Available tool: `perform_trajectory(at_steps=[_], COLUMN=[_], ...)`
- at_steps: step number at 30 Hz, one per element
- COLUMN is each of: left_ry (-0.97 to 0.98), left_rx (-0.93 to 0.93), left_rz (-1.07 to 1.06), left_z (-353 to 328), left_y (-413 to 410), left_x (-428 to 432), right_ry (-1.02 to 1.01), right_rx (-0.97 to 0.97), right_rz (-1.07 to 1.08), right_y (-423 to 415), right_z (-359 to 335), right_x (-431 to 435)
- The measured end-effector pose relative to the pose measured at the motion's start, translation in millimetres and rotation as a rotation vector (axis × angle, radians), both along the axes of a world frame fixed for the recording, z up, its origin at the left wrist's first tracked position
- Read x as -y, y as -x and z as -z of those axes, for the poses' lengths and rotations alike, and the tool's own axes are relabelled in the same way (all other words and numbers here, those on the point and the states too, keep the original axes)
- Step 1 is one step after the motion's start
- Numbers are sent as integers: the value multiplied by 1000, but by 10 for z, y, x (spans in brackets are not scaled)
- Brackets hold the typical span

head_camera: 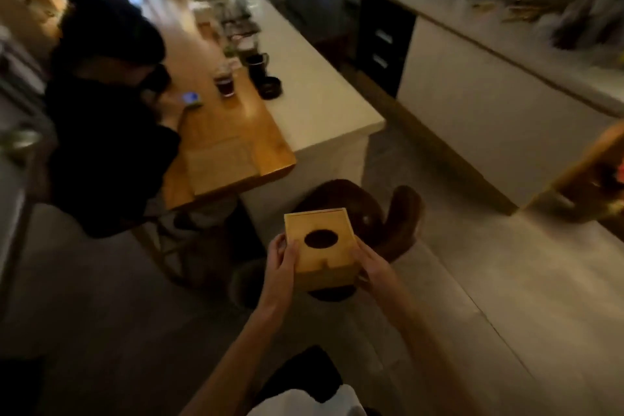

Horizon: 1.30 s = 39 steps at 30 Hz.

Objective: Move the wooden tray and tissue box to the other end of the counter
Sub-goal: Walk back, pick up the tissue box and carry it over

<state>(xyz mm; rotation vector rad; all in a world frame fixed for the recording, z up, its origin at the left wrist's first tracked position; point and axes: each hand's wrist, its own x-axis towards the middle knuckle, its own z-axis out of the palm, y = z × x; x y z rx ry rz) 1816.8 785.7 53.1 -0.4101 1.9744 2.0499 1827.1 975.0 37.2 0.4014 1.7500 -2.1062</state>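
Note:
A square wooden tissue box with a dark oval opening on top is held in the air over the floor, just short of the counter's near end. My left hand grips its left side and my right hand grips its lower right corner. A flat wooden tray lies on the near end of the wooden counter, ahead and to the left of the box.
A person in dark clothes sits at the counter's left side with a phone. A glass of dark drink, a black jug and cluttered items stand further along. A dark wooden stool sits beneath the box. Cabinets line the right.

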Motion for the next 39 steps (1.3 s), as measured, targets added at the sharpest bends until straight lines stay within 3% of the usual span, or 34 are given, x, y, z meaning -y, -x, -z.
perform_trajectory(at_steps=[4,9,16,19,23,31,39], left_ry=[20,21,-96,-52,-49,187,251], left_rx=[24,47,-14,-70,10,126,131], left_rz=[-148,-210,-177,-175,-148,-102,-70], left_z=[121,330,225,176,164,437,518], left_y=[229,736,2180,2892,3582,3873,3827], left_x=[249,356,328,463,626,703,684], right_ry=[10,19,-74,-107,-123,-108,-114], right_rx=[-18,-35,-114,-167,-156,-81,-84], right_rz=[-186,-222,-176,-156,-194,-183,-199], right_y=[510,1079,2444,3180,3816,4048,4057], right_z=[67,282,238,188,163,417,560], right_x=[272,452,590,720,881,966,929])
